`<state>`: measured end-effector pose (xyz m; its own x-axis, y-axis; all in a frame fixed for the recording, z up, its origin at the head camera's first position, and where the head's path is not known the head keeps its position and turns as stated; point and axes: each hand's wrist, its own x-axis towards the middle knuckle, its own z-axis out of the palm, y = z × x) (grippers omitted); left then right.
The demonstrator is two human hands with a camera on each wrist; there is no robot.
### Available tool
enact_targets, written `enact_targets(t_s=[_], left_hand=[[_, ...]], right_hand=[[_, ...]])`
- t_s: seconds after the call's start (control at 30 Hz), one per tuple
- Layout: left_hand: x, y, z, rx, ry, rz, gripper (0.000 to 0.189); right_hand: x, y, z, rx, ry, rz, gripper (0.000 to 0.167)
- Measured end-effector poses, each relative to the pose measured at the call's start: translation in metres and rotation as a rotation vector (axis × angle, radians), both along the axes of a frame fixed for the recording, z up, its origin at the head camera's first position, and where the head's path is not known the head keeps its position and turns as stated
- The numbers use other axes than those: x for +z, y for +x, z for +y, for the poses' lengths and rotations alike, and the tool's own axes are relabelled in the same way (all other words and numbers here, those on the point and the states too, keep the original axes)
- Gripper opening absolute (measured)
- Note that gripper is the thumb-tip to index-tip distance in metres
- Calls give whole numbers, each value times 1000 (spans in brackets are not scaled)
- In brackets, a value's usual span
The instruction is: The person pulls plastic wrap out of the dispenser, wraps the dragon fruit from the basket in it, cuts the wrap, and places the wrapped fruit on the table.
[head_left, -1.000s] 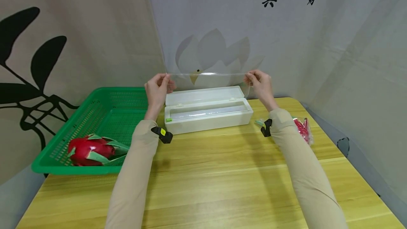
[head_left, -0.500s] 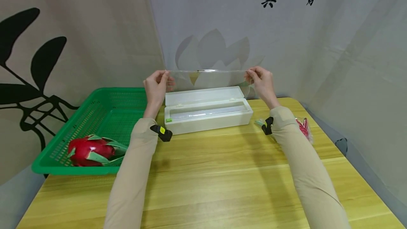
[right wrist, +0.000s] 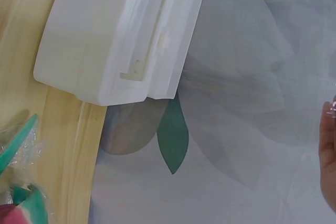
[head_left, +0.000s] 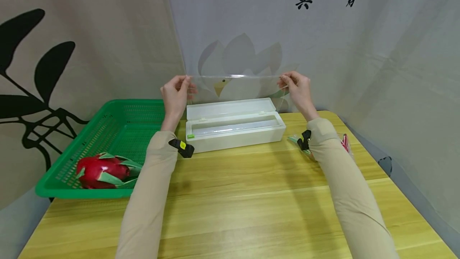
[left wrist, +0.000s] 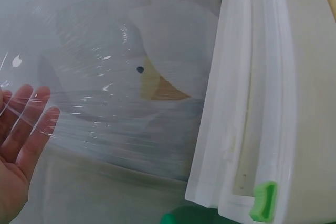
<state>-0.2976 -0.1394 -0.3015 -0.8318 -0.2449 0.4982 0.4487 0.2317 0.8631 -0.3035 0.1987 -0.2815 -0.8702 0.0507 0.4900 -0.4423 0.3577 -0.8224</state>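
A clear sheet of cling film (head_left: 233, 85) is stretched between both hands, above a white cling film box (head_left: 235, 139) whose lid stands open. My left hand (head_left: 176, 95) pinches the film's left corner, and the right hand (head_left: 297, 91) pinches the other corner. In the left wrist view, the film (left wrist: 105, 103) runs from the fingers of the left hand (left wrist: 23, 150) toward the box (left wrist: 310, 103). Only the edge of the right hand (right wrist: 328, 156) shows in the right wrist view. A green slider (head_left: 191, 135) sits at the box's left end.
To the left, a green plastic basket (head_left: 90, 193) holds a red dragon fruit (head_left: 102, 171) with green scales. A film-wrapped red and green fruit (head_left: 345, 143) lies on the wooden table (head_left: 244, 203), partly hidden by the right forearm. A printed cloth (head_left: 248, 23) hangs behind.
Both hands have risen a little, and the stretched film's upper edge has gone up with them. The right hand has shifted slightly to the right. Box, basket and fruit stay put.
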Motion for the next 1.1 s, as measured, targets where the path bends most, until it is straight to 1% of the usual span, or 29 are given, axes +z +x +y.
enact_targets(t_s=[0.17, 0.23, 0.47, 0.67, 0.9, 1.1], left_hand=[[4, -1, 0, -9, 14, 22, 30], [7, -1, 1, -12, 18, 25, 29], [14, -2, 2, -3, 8, 38, 28], [21, -1, 3, 2, 27, 48, 28], [24, -2, 3, 21, -9, 103, 30], [28, -3, 2, 24, -9, 102, 29]], right_hand=[[14, 13, -5, 0, 4, 7, 17], [17, 14, -5, 0, -1, 14, 17], [22, 13, -4, 16, -41, 18, 15], [28, 14, -4, 10, -19, 38, 16], [35, 14, -5, -7, -26, 51, 15], [39, 13, -5, -16, -18, 58, 20]])
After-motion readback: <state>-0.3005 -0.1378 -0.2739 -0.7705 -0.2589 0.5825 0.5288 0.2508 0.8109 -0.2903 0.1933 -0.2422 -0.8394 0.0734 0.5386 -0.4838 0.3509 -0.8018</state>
